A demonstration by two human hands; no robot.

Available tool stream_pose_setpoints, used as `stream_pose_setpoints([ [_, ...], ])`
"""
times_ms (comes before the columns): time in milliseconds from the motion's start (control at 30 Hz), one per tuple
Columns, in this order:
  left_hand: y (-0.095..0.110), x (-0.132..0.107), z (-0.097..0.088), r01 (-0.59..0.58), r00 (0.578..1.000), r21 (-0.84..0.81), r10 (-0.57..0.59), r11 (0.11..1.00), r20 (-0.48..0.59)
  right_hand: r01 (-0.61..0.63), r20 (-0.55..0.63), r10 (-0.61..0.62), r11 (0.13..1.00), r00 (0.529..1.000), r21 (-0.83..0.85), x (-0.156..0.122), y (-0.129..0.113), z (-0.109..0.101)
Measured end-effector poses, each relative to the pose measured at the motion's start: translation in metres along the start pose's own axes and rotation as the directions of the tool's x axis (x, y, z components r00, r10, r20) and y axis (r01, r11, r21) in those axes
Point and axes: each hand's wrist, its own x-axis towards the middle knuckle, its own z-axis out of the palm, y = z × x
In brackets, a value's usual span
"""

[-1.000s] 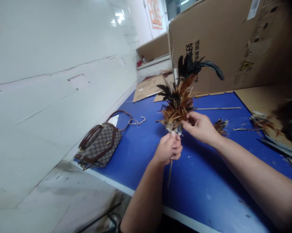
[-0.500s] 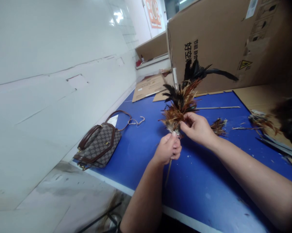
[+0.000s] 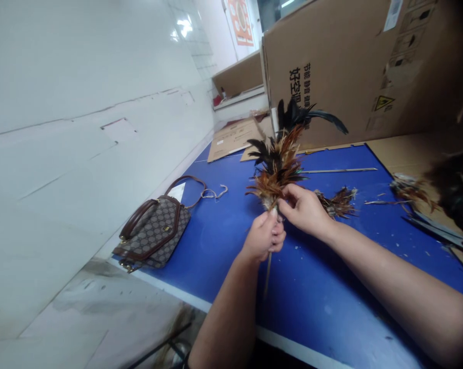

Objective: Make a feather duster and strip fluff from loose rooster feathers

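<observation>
A: "Where was the full bundle of black, rust-brown and tan feathers (image 3: pixel 278 163)?"

B: "Raised over the blue, white-rimmed tabletop (image 3: pixel 219 246), in from its near edge. The thin, pale, straight stick (image 3: pixel 267 277) under it showed below the grip."

A: "How did the left hand (image 3: pixel 265 237) hold it?"

B: "The forearm reached in across the near edge, and the fingers were curled firmly round the stick, thumb pressed upward at the base of the feathers."

A: "And the right hand (image 3: pixel 302 207)?"

B: "Its forearm slanted in from the right, fingers bent. Thumb and forefinger touched the lowest feathers, just above the left thumb; I couldn't tell whether they pinched any."

A: "Anything nearby?"

B: "A loose brown feather tuft (image 3: pixel 341 203) lay just beyond the right hand, and a brown, diamond-patterned handbag (image 3: pixel 154 233) at the tabletop's near left corner."
</observation>
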Motion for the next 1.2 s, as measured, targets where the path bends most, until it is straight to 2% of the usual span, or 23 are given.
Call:
stream_pose_setpoints([
  [133,0.002,-0.001,0.003,-0.021,1.000,0.016,0.021,1.000,-0.011,0.027,0.033,-0.027,1.000,0.999,0.008,0.004,0.002,-0.005],
  [233,0.003,-0.002,0.005,-0.049,0.998,0.012,0.050,0.999,-0.036,0.038,0.031,-0.038,0.999,0.999,0.007,0.014,0.011,-0.022],
  [333,0.004,-0.002,0.005,-0.068,0.996,-0.011,0.067,0.998,-0.064,-0.002,0.014,0.004,0.985,1.000,-0.173,0.026,0.032,-0.046],
  [400,0.004,-0.001,0.004,-0.076,0.994,-0.031,0.073,0.997,-0.075,-0.046,0.032,0.063,0.921,0.998,-0.386,0.031,0.051,-0.060],
  [500,0.006,-0.001,0.003,-0.081,0.993,-0.048,0.077,0.996,-0.090,-0.142,0.064,0.237,0.753,0.969,-0.642,0.032,0.077,-0.071],
  [600,0.007,-0.001,0.002,-0.096,0.990,-0.046,0.090,0.994,-0.113,-0.253,0.056,0.451,0.594,0.891,-0.764,0.029,0.092,-0.069],
  [700,0.007,-0.001,0.001,-0.110,0.987,-0.041,0.105,0.993,-0.123,-0.300,0.043,0.548,0.520,0.836,-0.800,0.026,0.096,-0.063],
  [833,0.006,0.000,0.000,-0.124,0.984,-0.043,0.117,0.991,-0.134,-0.282,0.093,0.541,0.569,0.836,-0.772,0.025,0.093,-0.063],
  [933,0.005,0.001,-0.001,-0.132,0.983,-0.053,0.124,0.990,-0.135,-0.272,0.080,0.467,0.638,0.881,-0.720,0.026,0.089,-0.068],
  [1067,0.005,0.001,-0.001,-0.140,0.984,-0.086,0.129,0.986,-0.121,-0.184,0.057,0.263,0.797,0.963,-0.576,0.029,0.078,-0.069],
  [1133,0.006,0.001,-0.001,-0.134,0.986,-0.104,0.123,0.985,-0.110,-0.094,0.077,0.145,0.884,0.986,-0.458,0.030,0.069,-0.066],
  [1200,0.007,0.001,-0.001,-0.127,0.988,-0.118,0.115,0.985,-0.102,0.001,0.101,0.037,0.935,0.994,-0.354,0.030,0.059,-0.063],
])
